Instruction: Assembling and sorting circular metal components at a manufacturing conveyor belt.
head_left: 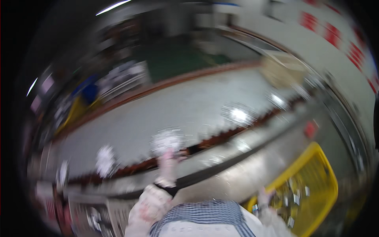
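My left hand [169, 156] reaches forward over the near edge of a long grey conveyor belt [130, 122]. Its fingers are stretched out, with the thumb apart, against a pile of small shiny silvery pieces [167, 139]; motion blurs the pieces too much to name them. At the lower right, my right hand [263, 196] is by the left rim of a yellow plastic basket [317, 152]. Blur hides how its fingers are set. Inside the basket lie several small pieces with bright glints [291, 198].
More shiny piles lie along the belt's near side, such as one at left [106, 161] and one at right [239, 114]. A beige crate [283, 69] stands at the far right end. Below left is a pale slatted crate [89, 201]. A metal ledge [233, 175] runs before me.
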`<state>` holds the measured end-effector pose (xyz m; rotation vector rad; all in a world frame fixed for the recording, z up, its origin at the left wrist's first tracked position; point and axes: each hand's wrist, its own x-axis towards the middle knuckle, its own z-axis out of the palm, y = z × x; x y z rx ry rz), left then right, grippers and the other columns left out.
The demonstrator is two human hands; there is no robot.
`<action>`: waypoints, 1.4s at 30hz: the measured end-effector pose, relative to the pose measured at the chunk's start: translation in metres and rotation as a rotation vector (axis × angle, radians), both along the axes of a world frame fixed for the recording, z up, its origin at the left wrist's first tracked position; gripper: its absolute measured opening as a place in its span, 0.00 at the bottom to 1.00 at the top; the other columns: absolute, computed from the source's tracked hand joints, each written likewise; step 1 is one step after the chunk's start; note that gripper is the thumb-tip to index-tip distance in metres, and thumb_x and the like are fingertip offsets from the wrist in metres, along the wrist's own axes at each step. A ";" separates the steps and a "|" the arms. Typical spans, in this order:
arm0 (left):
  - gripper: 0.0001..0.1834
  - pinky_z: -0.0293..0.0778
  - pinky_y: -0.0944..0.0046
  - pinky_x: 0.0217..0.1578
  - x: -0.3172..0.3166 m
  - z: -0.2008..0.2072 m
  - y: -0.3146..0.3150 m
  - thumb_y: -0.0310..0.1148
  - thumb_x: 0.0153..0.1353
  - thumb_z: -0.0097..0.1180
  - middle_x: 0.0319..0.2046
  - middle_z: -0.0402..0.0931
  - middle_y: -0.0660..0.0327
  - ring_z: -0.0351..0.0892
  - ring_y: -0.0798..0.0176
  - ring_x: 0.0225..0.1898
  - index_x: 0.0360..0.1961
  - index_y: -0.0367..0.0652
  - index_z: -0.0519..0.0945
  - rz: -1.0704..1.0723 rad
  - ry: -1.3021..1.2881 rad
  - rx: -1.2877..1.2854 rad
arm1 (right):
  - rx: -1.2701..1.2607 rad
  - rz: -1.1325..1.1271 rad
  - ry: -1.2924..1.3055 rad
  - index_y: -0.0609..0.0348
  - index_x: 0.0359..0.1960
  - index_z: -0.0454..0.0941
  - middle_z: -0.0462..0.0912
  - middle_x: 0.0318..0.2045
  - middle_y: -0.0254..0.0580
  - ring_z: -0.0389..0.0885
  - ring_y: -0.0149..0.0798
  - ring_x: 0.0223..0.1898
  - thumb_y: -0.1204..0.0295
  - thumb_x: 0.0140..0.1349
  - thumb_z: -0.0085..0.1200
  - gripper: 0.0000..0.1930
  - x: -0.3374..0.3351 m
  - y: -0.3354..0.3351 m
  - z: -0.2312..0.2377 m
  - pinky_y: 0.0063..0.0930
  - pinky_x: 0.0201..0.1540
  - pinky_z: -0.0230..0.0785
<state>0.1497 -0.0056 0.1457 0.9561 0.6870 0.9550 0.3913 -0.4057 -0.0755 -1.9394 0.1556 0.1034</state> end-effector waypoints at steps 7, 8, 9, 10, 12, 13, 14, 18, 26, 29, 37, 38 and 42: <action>0.25 0.86 0.58 0.40 -0.136 -0.052 -0.017 0.41 0.68 0.59 0.51 0.79 0.55 0.83 0.58 0.48 0.59 0.37 0.73 0.054 -0.138 -0.327 | 0.042 0.199 -0.137 0.60 0.71 0.57 0.72 0.62 0.59 0.77 0.50 0.57 0.58 0.62 0.63 0.40 -0.191 0.004 0.177 0.41 0.56 0.74; 0.25 0.86 0.58 0.40 -0.149 -0.053 -0.025 0.41 0.68 0.59 0.51 0.79 0.55 0.83 0.58 0.48 0.59 0.37 0.73 0.118 -0.179 -0.340 | 0.000 0.259 -0.156 0.60 0.71 0.57 0.73 0.61 0.59 0.77 0.51 0.57 0.58 0.62 0.63 0.40 -0.195 0.011 0.174 0.41 0.56 0.74; 0.25 0.86 0.58 0.39 -0.166 -0.047 -0.030 0.39 0.67 0.60 0.51 0.79 0.56 0.83 0.58 0.49 0.60 0.38 0.71 0.228 -0.222 -0.346 | -0.033 0.308 -0.163 0.60 0.71 0.57 0.73 0.61 0.60 0.77 0.51 0.57 0.58 0.62 0.63 0.40 -0.196 0.020 0.171 0.41 0.56 0.74; 0.26 0.87 0.57 0.38 -0.180 -0.041 -0.035 0.37 0.66 0.62 0.51 0.79 0.56 0.82 0.58 0.50 0.61 0.38 0.70 0.329 -0.260 -0.352 | -0.064 0.347 -0.170 0.60 0.71 0.57 0.73 0.61 0.60 0.77 0.51 0.57 0.58 0.62 0.63 0.40 -0.196 0.024 0.167 0.41 0.56 0.74; 0.26 0.85 0.53 0.44 -0.201 -0.034 -0.034 0.34 0.65 0.62 0.53 0.76 0.54 0.80 0.56 0.53 0.61 0.40 0.69 0.401 -0.355 -0.394 | -0.107 0.399 -0.183 0.60 0.71 0.56 0.73 0.61 0.60 0.77 0.52 0.57 0.58 0.62 0.63 0.41 -0.201 0.032 0.159 0.42 0.56 0.74; 0.25 0.83 0.50 0.47 -0.208 -0.036 -0.030 0.32 0.65 0.61 0.55 0.75 0.53 0.78 0.55 0.55 0.61 0.42 0.68 0.395 -0.366 -0.415 | -0.126 0.414 -0.193 0.60 0.71 0.56 0.73 0.61 0.60 0.78 0.52 0.57 0.58 0.63 0.63 0.41 -0.199 0.035 0.157 0.42 0.56 0.74; 0.25 0.83 0.50 0.47 -0.215 -0.036 -0.027 0.32 0.65 0.61 0.55 0.75 0.53 0.78 0.55 0.55 0.61 0.42 0.68 0.399 -0.374 -0.413 | -0.144 0.422 -0.202 0.60 0.71 0.56 0.73 0.60 0.61 0.78 0.52 0.57 0.57 0.63 0.63 0.41 -0.199 0.037 0.154 0.42 0.56 0.74; 0.25 0.83 0.49 0.47 -0.237 -0.035 -0.023 0.31 0.64 0.64 0.52 0.76 0.53 0.78 0.55 0.54 0.59 0.42 0.69 0.416 -0.487 -0.453 | -0.198 0.445 -0.220 0.60 0.72 0.55 0.73 0.60 0.62 0.78 0.53 0.57 0.57 0.63 0.62 0.41 -0.198 0.044 0.139 0.42 0.56 0.74; 0.27 0.83 0.52 0.48 -0.248 -0.001 -0.044 0.31 0.62 0.67 0.53 0.77 0.56 0.81 0.55 0.51 0.59 0.38 0.71 0.411 -0.524 -0.295 | -0.327 0.417 -0.239 0.60 0.72 0.53 0.74 0.59 0.64 0.78 0.55 0.56 0.56 0.63 0.61 0.42 -0.180 0.027 0.098 0.43 0.56 0.74; 0.25 0.81 0.60 0.47 -0.236 0.079 -0.069 0.30 0.61 0.69 0.49 0.80 0.58 0.81 0.59 0.50 0.57 0.37 0.75 0.125 -0.238 -0.100 | -0.439 0.328 -0.207 0.60 0.72 0.53 0.74 0.58 0.64 0.78 0.56 0.56 0.56 0.64 0.61 0.42 -0.171 0.007 0.070 0.44 0.55 0.74; 0.34 0.76 0.60 0.55 -0.190 0.080 -0.016 0.25 0.62 0.57 0.53 0.79 0.47 0.80 0.55 0.54 0.71 0.52 0.66 0.238 0.445 0.757 | -0.670 -0.029 -0.117 0.60 0.73 0.51 0.75 0.57 0.66 0.78 0.58 0.56 0.55 0.64 0.60 0.43 -0.087 -0.036 -0.089 0.44 0.55 0.75; 0.37 0.74 0.59 0.58 -0.164 0.074 -0.008 0.21 0.58 0.57 0.57 0.76 0.48 0.77 0.53 0.58 0.70 0.53 0.67 0.188 0.458 0.908 | -0.670 -0.106 -0.141 0.60 0.73 0.51 0.75 0.57 0.66 0.78 0.58 0.56 0.55 0.64 0.60 0.43 -0.072 -0.052 -0.099 0.45 0.55 0.75; 0.38 0.69 0.53 0.64 -0.117 0.035 0.023 0.18 0.52 0.55 0.62 0.71 0.50 0.70 0.46 0.65 0.67 0.55 0.71 0.188 0.833 1.341 | -0.616 -0.044 0.062 0.60 0.75 0.40 0.68 0.62 0.72 0.73 0.64 0.61 0.53 0.64 0.58 0.48 -0.075 -0.027 -0.067 0.50 0.62 0.68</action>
